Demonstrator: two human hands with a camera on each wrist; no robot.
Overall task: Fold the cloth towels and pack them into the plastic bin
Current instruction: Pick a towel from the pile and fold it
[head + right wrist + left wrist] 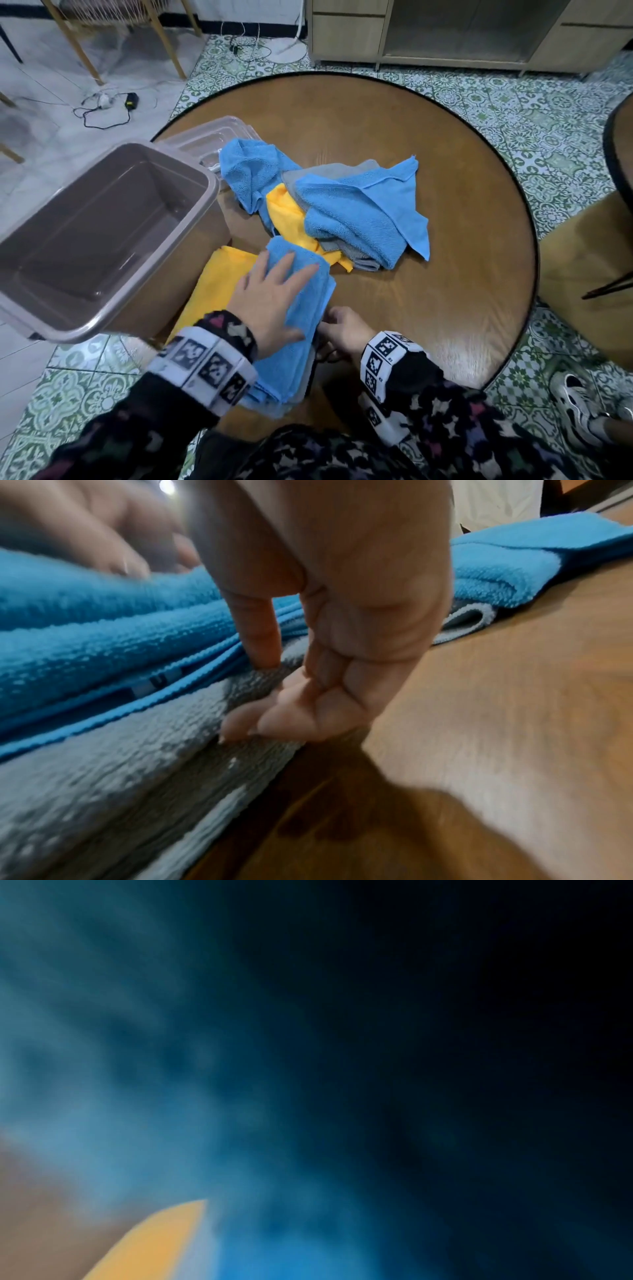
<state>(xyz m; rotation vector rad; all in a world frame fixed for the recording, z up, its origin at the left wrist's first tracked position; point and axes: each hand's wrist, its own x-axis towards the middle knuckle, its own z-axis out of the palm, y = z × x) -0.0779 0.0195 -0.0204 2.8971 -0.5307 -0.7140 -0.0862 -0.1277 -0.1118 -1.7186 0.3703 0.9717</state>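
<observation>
Head view: round brown wooden surface (445, 178). Taupe rectangular plastic bin (191, 171) sits at its left edge, nothing inside, w/ a clear plastic lid (205, 137) flat on the surface behind it. Mid-surface is a loose heap of unfolded terry towels (342, 212), blue, grey and yellow mixed. Nearer the person: folded blue terry towel (301, 301) on top of a folded grey towel (301, 387), grey only showing as a sliver at the near-right edge. Flat yellow towel (212, 284) lies just left of that stack, partly under it, next to the bin. Left hand (270, 298): fingers spread, palm flat, pressing down on the blue towel. Right hand (342, 332) is at the stack's right edge, fingers tucked in toward the cloth.

Left wrist view: mostly dark and blurred. Just blue cloth up close, plus a yellow wedge (154, 1242) and a brownish patch bottom left. Hand not visible.

Right wrist view: right hand (342, 642) at the stack edge, thumb (260, 639) on the seam between blue towel (103, 642) and grey towel (120, 750), fingertips (274, 721) curled under the grey top layer, so pinching the grey towel. Left hand's blurred fingers (85, 534) lie on the blue top. Wood surface (514, 696) to the right.
</observation>
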